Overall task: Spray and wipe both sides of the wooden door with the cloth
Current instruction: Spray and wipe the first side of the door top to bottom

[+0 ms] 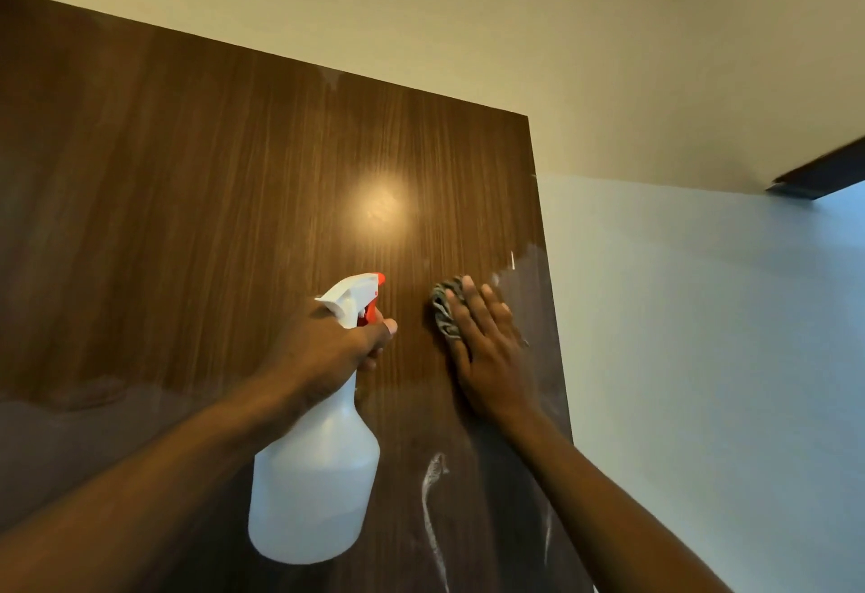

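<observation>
A glossy brown wooden door (224,199) fills the left and middle of the head view, seen from below toward its top edge. My left hand (327,349) grips a white spray bottle (318,475) by the neck, its red-tipped nozzle aimed at the door. My right hand (487,344) lies flat against the door near its right edge, pressing a grey crumpled cloth (444,307) under the fingers. White streaks of wet spray run down the door below the right hand.
A cream wall (468,7) rises above the door. A pale blue-white wall (702,358) stands to the right of the door's edge. A dark frame piece (824,171) juts in at the right.
</observation>
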A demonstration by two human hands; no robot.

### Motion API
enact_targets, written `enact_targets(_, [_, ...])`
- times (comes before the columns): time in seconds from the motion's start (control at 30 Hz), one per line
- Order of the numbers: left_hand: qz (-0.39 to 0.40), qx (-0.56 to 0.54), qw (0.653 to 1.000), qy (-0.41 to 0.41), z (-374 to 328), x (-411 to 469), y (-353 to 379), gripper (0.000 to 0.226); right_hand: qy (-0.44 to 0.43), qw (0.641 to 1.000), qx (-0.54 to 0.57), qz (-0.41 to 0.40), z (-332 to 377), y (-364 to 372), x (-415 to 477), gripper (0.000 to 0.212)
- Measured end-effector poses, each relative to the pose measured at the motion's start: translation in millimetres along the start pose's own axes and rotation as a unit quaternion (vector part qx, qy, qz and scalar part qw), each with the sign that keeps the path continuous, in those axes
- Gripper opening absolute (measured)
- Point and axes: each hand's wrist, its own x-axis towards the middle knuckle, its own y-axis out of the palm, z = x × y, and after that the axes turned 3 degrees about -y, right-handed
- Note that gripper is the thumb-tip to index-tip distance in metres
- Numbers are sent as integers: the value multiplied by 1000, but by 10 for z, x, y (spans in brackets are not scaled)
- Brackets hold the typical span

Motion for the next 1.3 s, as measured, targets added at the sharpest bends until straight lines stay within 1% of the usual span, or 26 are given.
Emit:
enact_targets(0.03, [-2,6,1000,-1,-4,2,57,14,19,1000,-3,-6,-158,-18,-49,54])
enact_targets(0.17, [-15,17,1000,2,-67,33,304,15,187,982,-1,-18,-659,-155,217,56])
enact_targets(0.23, [-24,9,1000,-4,-94,44,422,12,214,976,11,-23,-740,-195,500,55])
enact_targets(0.27, [-28,7,1000,-8,-98,49,460,10,207,978,14,-24,-734,-205,624,54])
enact_targets(0.33, [-41,8,999,-13,-91,64,562,11,154,988,18,-18,-719,-200,735,54])
enact_targets(0.43, [-54,17,998,-19,-113,73,694,10,8,1000,18,11,-658,-183,470,54])
enact_targets(0.5, [-62,24,997,-24,-121,44,804,17,-58,998,17,16,-723,-178,102,55])
enact_targets(0.53, [-69,28,997,-28,-128,11,852,17,-67,998,14,13,-791,-190,-66,54])
enact_targets(0.57, [-75,34,996,-32,-129,-32,897,18,-58,998,12,10,-883,-204,-190,54])
enact_targets(0.63, [-81,52,995,-39,-106,-103,982,27,6,1000,29,0,-1058,-242,-248,54])
enact_targets(0.7, [-87,61,993,-53,-63,-154,1063,30,84,995,51,-11,-1105,-259,-73,55])
enact_targets(0.77, [-96,59,991,-73,-26,-192,1121,30,116,992,51,-21,-1027,-238,184,56])
enact_targets(0.8, [-97,66,990,-80,6,-205,1145,32,103,994,42,-21,-959,-218,266,55])
enact_targets(0.83, [-96,75,989,-83,40,-222,1166,36,69,997,31,-21,-892,-196,294,53])
enact_targets(0.9, [-90,86,988,-95,102,-286,1191,42,-40,999,22,-14,-769,-143,131,53])
enact_targets(0.97, [-82,84,988,-104,132,-370,1208,36,-132,991,36,-6,-760,-75,-230,54])
enact_targets(1.0, [-77,90,987,-108,135,-420,1224,35,-148,988,42,-9,-813,-55,-420,53])
enact_targets(1.03, [-73,98,986,-111,142,-470,1232,40,-146,988,46,-25,-888,-42,-589,52])
enact_targets(1.13, [-68,106,984,-125,187,-554,1257,54,-99,991,19,-83,-1120,-144,-874,48])
enact_targets(1.2, [-84,99,982,-137,216,-586,1257,56,-93,992,0,-90,-1164,-196,-909,45])
enact_targets(1.3, [-89,94,982,-140,222,-613,1280,58,-76,992,51,-83,-1003,-147,-951,42])
